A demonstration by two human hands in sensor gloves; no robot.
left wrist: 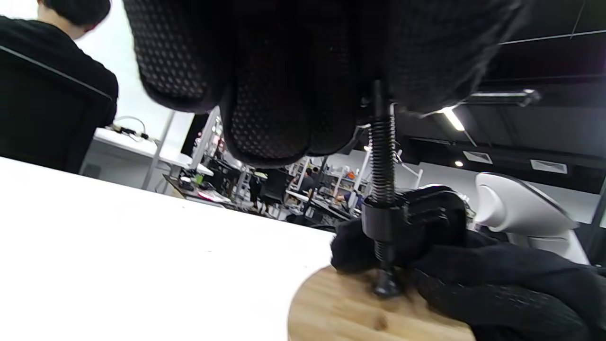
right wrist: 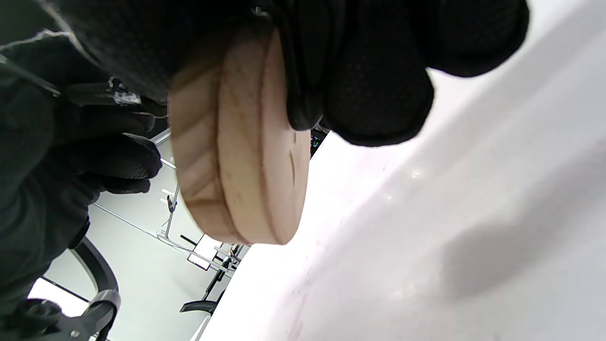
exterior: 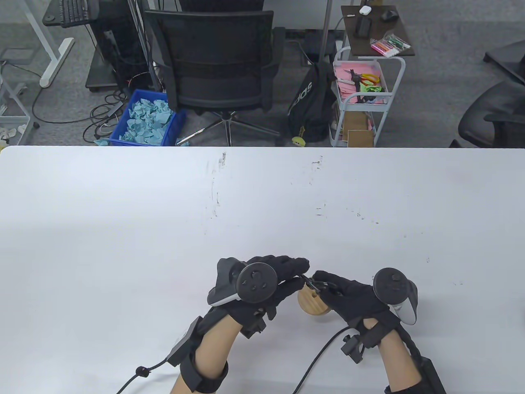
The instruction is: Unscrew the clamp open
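Both hands, left (exterior: 262, 283) and right (exterior: 348, 297), grip the clamp (left wrist: 384, 208) near the table's (exterior: 123, 230) front edge.

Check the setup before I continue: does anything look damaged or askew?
Nothing stands out. The clamp screw stands straight with its tip on the wooden disc. The table only shows faint scuff marks.

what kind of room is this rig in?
Likely an office or lab workspace: a mesh office chair behind the white table, a rolling supply cart, and a blue bin of crumpled paper.
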